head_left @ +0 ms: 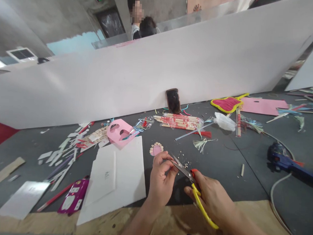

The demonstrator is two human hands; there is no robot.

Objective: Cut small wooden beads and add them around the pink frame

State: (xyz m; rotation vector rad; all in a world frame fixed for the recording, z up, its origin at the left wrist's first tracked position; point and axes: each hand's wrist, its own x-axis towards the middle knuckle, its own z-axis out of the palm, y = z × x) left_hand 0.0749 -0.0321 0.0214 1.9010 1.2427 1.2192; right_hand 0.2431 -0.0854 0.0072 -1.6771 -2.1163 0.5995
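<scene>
Right hand: curled round the handles of the scissors, thumb and fingers wrapped on.
Left hand: thumb and forefinger brought close together at the blade tips; whether a small piece is pinched there, I cannot tell.
Scissors: in the right hand, over the desk, yellow and red at the handles, blades a little parted and pointing to 10 o'clock, tips by the left fingertips.
Clock centre for the places below: the left hand, 12 being the far side of the desk.
Bead ring: near 12 o'clock, just beyond the left fingertips, pale beads set around a pink middle.
Loose bits: 2 o'clock, small and pale, scattered beside the blades.
White board: 9 o'clock, flat on the desk.
Pink cutout: between 10 and 11, partly over the far end of the white board.
Phone: 12 o'clock, propped up near the white partition.
Bundled sticks: between 12 and 1, in clear wrapping.
Pink fan: between 1 and 2, yellow-edged.
Blue tool: 3 o'clock, well apart from both hands.
</scene>
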